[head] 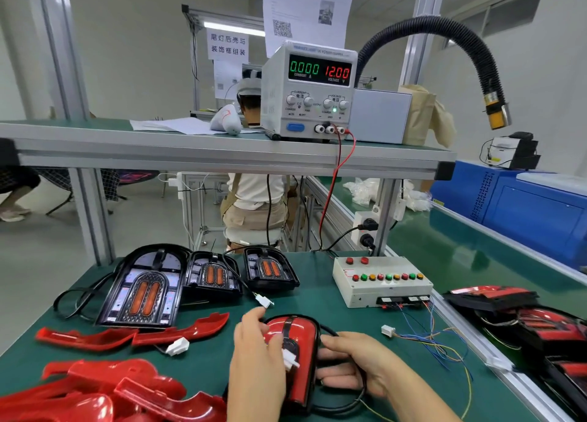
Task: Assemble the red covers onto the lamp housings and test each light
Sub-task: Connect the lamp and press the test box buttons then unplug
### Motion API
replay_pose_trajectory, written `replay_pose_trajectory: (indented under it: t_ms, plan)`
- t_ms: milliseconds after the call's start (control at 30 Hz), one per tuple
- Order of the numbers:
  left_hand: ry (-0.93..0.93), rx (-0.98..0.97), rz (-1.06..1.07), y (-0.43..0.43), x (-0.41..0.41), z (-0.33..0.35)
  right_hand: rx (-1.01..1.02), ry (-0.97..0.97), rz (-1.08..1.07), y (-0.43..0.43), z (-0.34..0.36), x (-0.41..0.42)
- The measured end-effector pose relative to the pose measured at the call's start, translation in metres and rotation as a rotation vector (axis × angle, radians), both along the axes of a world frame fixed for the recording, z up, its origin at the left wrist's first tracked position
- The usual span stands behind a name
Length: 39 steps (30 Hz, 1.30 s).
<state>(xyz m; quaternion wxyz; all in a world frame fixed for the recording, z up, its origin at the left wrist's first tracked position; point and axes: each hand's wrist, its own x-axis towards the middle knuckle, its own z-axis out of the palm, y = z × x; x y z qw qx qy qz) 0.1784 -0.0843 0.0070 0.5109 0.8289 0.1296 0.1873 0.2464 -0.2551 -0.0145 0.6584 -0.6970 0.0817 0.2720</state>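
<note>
A lamp housing with a red cover [303, 355] on it lies on the green mat near the front, held between both hands. My left hand [259, 355] grips its left side, fingers curled over the cover beside a white connector [290, 359]. My right hand [352, 363] holds the right edge and the black cable [359, 393] looped around it. Three uncovered black housings lie behind: a large one [144, 291], a middle one [212, 275] and a right one [270, 267]. Loose red covers [133, 337] lie at the left and in a pile [95, 390] at the front left.
A white test box [381, 282] with coloured buttons stands right of centre, its thin wires ending in a white plug [388, 330]. A power supply [309, 91] on the shelf reads 0.000 A and 12.00 V. Finished red lamps [521, 320] lie at the right. A person sits behind the bench.
</note>
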Motion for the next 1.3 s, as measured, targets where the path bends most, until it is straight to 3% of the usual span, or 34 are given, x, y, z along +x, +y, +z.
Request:
replay_pose_trajectory:
  t_ms: [267,433,567,700,867,1000,1200,1300]
  plan:
    - [0.372,0.601,0.032,0.035,0.003,0.001,0.102,0.023,-0.111,0.005,-0.001,-0.013]
    - [0.507,0.577,-0.126,0.039,0.009,-0.008,0.088,-0.001,-0.074,0.008,0.003,-0.021]
    - [0.491,0.443,-0.139,0.028,0.008,-0.005,0.072,0.009,0.005,0.013,0.009,-0.027]
    - [0.472,0.524,-0.062,0.015,0.006,-0.004,0.124,0.05,-0.007,0.018,0.007,-0.033]
    - [0.503,0.649,-0.05,0.0,0.001,-0.002,0.343,0.15,-0.12,0.023,0.0,-0.039]
    - [0.368,0.764,-0.048,-0.008,-0.001,-0.001,0.429,0.196,-0.15,0.026,-0.001,-0.041]
    - [0.371,0.804,-0.224,-0.031,-0.005,0.006,0.443,0.209,-0.263,0.028,-0.001,-0.042]
    - [0.365,0.791,-0.288,-0.029,-0.004,0.007,0.479,0.195,-0.193,0.027,0.001,-0.044]
